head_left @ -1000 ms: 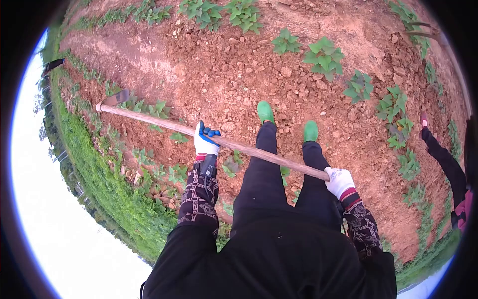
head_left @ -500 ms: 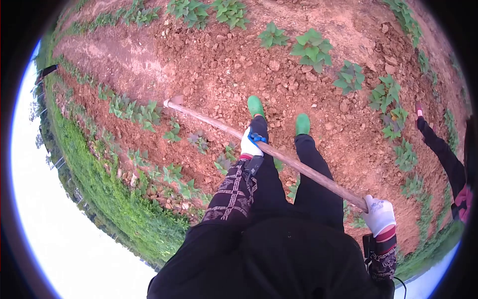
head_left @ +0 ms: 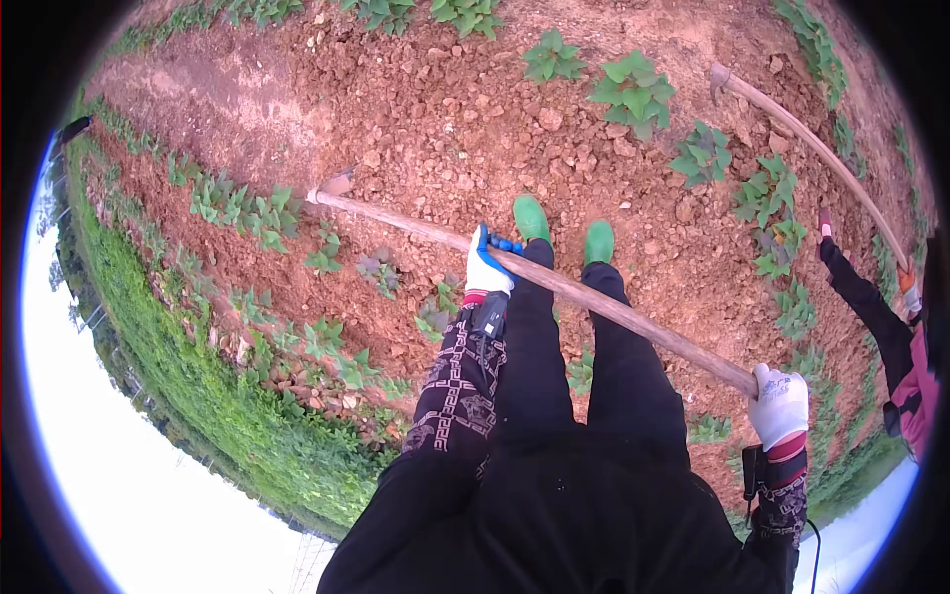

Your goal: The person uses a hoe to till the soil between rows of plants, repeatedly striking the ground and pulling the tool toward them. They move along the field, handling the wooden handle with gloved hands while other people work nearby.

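A long wooden-handled hoe (head_left: 633,319) runs slantwise across my body, its metal head at the upper left, close over the soil. My left hand (head_left: 487,269), in a white and blue glove, holds the middle of the shaft, blue fingertips showing past its far side. Near the butt end, my right hand (head_left: 780,404) is closed round the handle in a white glove. Below the shaft stand my feet in green shoes (head_left: 531,218) on loose reddish soil (head_left: 435,139). A leafy plant row (head_left: 242,210) grows just left of the hoe head.
Another person (head_left: 915,381) stands at the right edge, an orange-gloved hand on a second hoe (head_left: 821,148) that reaches over the far plants. Leafy plants (head_left: 633,94) line the row ahead. Dense green growth (head_left: 228,436) borders the field on the left.
My hoe has shifted slightly, its head a little left and its butt end right. My left hand's fingers have loosened a little. The other person's hoe has come into view at right.
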